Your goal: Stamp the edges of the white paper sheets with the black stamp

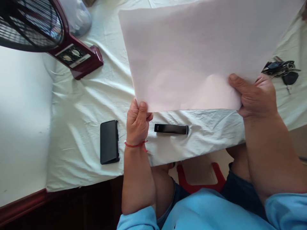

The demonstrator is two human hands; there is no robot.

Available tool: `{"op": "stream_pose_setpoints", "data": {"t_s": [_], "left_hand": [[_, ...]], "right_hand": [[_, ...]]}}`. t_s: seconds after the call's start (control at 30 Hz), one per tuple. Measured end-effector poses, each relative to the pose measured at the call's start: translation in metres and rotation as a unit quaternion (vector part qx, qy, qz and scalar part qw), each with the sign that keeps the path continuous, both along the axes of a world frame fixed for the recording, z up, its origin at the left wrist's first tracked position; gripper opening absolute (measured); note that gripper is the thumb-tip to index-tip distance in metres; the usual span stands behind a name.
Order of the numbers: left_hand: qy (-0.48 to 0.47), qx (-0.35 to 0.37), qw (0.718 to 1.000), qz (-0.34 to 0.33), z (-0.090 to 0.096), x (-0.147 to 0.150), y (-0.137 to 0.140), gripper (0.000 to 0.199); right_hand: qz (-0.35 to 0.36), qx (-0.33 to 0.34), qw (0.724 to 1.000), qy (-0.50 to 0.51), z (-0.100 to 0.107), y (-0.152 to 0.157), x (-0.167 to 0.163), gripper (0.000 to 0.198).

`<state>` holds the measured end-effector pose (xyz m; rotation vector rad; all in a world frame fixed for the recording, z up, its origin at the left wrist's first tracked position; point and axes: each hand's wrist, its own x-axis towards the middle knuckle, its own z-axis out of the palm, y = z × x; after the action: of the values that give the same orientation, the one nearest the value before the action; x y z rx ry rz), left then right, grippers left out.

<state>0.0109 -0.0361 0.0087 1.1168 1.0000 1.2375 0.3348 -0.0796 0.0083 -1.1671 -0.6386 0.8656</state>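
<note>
While held up above the worktop (79,127): paper (192,48), wide, pale and plain on the side in view, gripped at both near corners, with near edge toward the body and far right part running out of view at the top; impossible to tell one sheet from several.
Left grip: clenched on the near left corner of the paper, left hand (137,123) with thumb on top and fingers curled beneath.
Right grip: grasping the paper at the near right corner, right hand (260,95) with thumb laid on top and pointing inward, fingers mostly hidden underneath.
Left wrist: ringed by a thin red string (134,146), knotted, with loose ends.
Slim black object (171,129): lying crosswise on the worktop, between the forearms, near the left hand but apart from it.
Phone (109,142): black, lying flat to the left of the left forearm, not touching it.
Keys (286,70): bunched on the worktop, just beyond the right hand and beside the paper.
Fan (81,59): maroon, standing at the far left, with pale knobs on the base and the cage cut off by the view.
Worktop covering: pale cloth, creased.
Red seat (193,187): partly visible below, between the legs.
</note>
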Motion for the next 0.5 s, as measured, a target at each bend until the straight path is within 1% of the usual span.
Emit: {"op": "stream_pose_setpoints", "data": {"t_s": [0.1,0.2,0.27,0.33,0.4,0.43,0.47,0.5], "left_hand": [[-0.009,-0.016,1.0,0.002,0.002,0.001,-0.001,0.039],[-0.018,-0.023,0.999,0.018,0.002,0.0,-0.001,0.04],[-0.02,-0.015,1.0,0.019,0.001,-0.002,-0.001,0.051],[-0.017,-0.004,1.0,0.009,0.0,-0.003,-0.002,0.07],[-0.003,0.007,1.0,0.003,-0.001,-0.005,-0.003,0.086],[0.004,0.016,1.0,0.005,-0.002,-0.005,-0.003,0.09],[0.009,0.029,1.0,0.008,-0.002,-0.006,-0.003,0.088],[0.018,0.037,0.999,0.007,-0.003,-0.006,-0.003,0.081]], "right_hand": [[-0.004,-0.009,1.0,0.005,0.004,-0.001,-0.002,0.069],[-0.005,-0.011,1.0,0.003,0.005,-0.001,-0.002,0.069],[-0.003,-0.019,1.0,0.013,0.004,0.0,-0.002,0.069],[-0.004,-0.037,0.999,0.026,0.002,0.001,-0.001,0.07],[-0.002,-0.062,0.997,0.034,-0.002,0.002,0.002,0.07],[0.0,-0.072,0.997,0.034,-0.004,0.002,0.004,0.068],[0.011,-0.081,0.996,0.035,-0.008,0.001,0.007,0.065],[0.025,-0.09,0.995,0.032,-0.011,-0.001,0.01,0.059]]}}
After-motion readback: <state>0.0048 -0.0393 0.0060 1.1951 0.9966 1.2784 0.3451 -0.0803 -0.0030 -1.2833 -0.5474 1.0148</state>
